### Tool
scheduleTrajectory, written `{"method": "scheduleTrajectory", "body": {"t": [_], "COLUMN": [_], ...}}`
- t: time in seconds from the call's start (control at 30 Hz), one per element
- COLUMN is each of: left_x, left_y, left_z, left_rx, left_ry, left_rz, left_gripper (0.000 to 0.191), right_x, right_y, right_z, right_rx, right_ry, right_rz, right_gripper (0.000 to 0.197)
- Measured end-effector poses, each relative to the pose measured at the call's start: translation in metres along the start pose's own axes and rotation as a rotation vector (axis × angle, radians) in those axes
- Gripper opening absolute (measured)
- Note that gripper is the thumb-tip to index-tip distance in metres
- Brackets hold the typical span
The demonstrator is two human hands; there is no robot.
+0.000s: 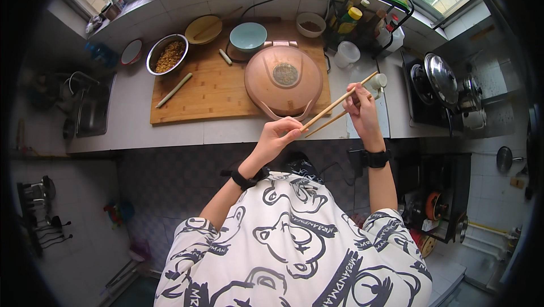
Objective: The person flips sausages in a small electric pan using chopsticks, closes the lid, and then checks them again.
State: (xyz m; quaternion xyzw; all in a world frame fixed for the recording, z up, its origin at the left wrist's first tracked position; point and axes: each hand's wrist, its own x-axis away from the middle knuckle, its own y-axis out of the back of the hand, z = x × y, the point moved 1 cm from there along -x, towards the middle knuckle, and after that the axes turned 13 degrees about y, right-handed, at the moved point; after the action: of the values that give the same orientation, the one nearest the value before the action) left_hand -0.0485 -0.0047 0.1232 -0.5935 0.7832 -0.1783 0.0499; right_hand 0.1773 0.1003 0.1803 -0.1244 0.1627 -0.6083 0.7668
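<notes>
My right hand [361,105] holds a pair of wooden chopsticks [333,105] near their upper ends. With thumb and fingertips, my left hand [280,135] pinches the lower end of one of them, while the other chopstick's tip is free just beside it. Both hands are over the counter's front edge. Just beyond them stands a pink electric baking pan [282,99] with its lid down and its handle towards me. It rests on a wooden cutting board [204,99], on whose left part lies a pale green stick-like piece [174,90], perhaps a scallion stalk.
A metal bowl of brown crumbly food [169,54], a yellow bowl [203,29] and a light blue bowl [248,36] stand behind. At right are a bottle rack [369,9], a plastic cup [347,54] and a stove with a lidded pan [440,78]. A sink [94,103] is left.
</notes>
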Motion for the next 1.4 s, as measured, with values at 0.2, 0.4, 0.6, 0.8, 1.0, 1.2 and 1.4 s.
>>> {"method": "scheduleTrajectory", "body": {"t": [0.2,0.4,0.6,0.8,1.0,1.2,1.4], "left_x": [0.008,0.012,0.013,0.013,0.021,0.018,0.017], "left_y": [-0.001,0.006,0.005,0.003,0.001,0.003,-0.007], "left_z": [-0.003,-0.007,-0.009,0.0,-0.001,-0.013,-0.014], "left_rx": [0.06,0.027,-0.132,-0.221,0.04,0.269,0.291], "left_ry": [0.03,0.019,0.081,0.247,0.342,0.399,0.496], "left_rz": [-0.036,-0.066,0.036,0.15,0.171,0.178,0.182], "left_gripper": [0.02,0.025,0.021,0.02,0.025,0.026,0.027], "right_x": [-0.003,-0.007,0.0,0.001,0.017,0.041,0.047], "right_y": [-0.005,-0.008,-0.035,-0.053,-0.069,-0.076,-0.072], "right_z": [-0.004,0.0,-0.014,-0.02,-0.022,-0.024,-0.038], "right_rx": [0.018,0.127,0.212,0.426,0.927,1.179,1.091], "right_ry": [0.026,0.023,-0.017,0.08,0.549,0.921,0.96], "right_rz": [0.014,0.071,0.069,0.187,0.026,0.471,0.687], "right_gripper": [0.031,0.032,0.032,0.029,0.012,0.036,0.03]}}
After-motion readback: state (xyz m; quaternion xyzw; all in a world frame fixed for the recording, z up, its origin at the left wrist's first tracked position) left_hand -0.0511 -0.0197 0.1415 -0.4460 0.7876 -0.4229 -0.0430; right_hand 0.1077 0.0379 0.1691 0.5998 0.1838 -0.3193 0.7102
